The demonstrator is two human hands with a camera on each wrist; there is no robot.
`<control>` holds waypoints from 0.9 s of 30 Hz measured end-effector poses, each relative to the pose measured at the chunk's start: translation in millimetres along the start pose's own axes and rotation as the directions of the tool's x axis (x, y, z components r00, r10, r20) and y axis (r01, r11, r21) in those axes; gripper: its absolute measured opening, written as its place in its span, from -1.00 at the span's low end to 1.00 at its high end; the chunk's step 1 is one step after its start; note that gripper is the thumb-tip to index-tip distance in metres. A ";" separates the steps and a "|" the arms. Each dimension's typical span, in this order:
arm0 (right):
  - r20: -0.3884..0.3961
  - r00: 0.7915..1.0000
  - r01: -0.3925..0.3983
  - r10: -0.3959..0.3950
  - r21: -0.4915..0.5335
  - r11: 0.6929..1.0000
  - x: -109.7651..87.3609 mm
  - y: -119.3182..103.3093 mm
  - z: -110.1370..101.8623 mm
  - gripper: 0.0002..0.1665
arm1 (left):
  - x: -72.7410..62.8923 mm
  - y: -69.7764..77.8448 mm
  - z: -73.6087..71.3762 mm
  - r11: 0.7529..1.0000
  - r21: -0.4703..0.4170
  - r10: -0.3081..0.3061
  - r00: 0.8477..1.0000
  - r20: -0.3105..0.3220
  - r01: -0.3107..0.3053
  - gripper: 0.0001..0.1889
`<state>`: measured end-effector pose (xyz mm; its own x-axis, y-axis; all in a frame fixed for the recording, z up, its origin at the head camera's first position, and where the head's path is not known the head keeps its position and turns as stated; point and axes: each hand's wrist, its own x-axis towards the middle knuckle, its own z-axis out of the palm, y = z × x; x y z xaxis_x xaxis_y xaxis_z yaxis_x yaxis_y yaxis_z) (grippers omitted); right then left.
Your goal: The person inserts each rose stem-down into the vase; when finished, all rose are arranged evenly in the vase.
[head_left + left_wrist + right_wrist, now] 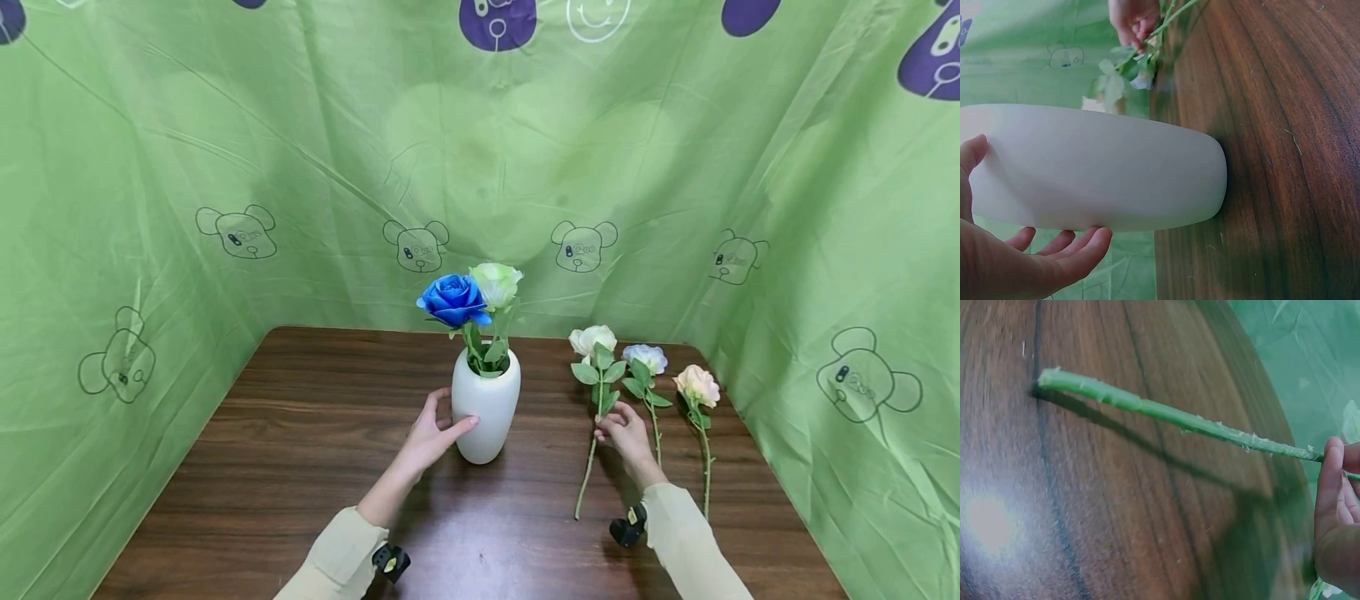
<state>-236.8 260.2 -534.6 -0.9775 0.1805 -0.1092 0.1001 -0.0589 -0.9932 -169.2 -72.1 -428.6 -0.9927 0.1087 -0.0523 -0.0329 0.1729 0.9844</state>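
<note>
A white vase [486,417] stands upright on the wooden table, holding a blue rose [454,300] and a pale green-white rose [497,286]. My left hand [429,437] holds the vase's left side, thumb across the front and fingers around the back; the left wrist view shows the vase wall [1104,169] between them. To the right, my right hand [628,435] pinches the stem of a white rose [592,342] below its leaves. In the right wrist view the bare lower stem [1172,414] slants over the table, casting a shadow.
Right of the white rose lie a pale lavender rose [647,359] and a peach rose [698,387], stems toward me. Green printed cloth [337,167] surrounds the back and sides of the table [300,400]. Each wrist wears a small black device.
</note>
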 end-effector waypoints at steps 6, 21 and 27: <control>0.034 0.991 0.130 -0.132 0.065 0.989 15.2 15.8 -2.4 -0.53 | 13.8 -25.2 0.6 1.000 0.009 0.006 1.000 -0.013 -0.006 -0.24; 0.045 0.920 0.371 -0.390 0.230 0.900 73.7 43.1 4.2 -0.48 | 8.9 -14.2 -0.1 1.000 -0.015 -0.019 1.000 0.000 0.019 -0.29; 0.070 0.877 0.437 -0.476 0.301 0.848 89.5 39.1 10.1 -0.43 | -2.6 4.9 0.9 1.000 0.007 -0.023 1.000 -0.007 0.023 -0.33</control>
<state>-322.3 264.2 -582.9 -0.9175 0.1178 0.3800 -0.3978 -0.2668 -0.8778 -166.7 -70.6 -423.8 -0.9925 0.0976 -0.0733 -0.0546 0.1817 0.9818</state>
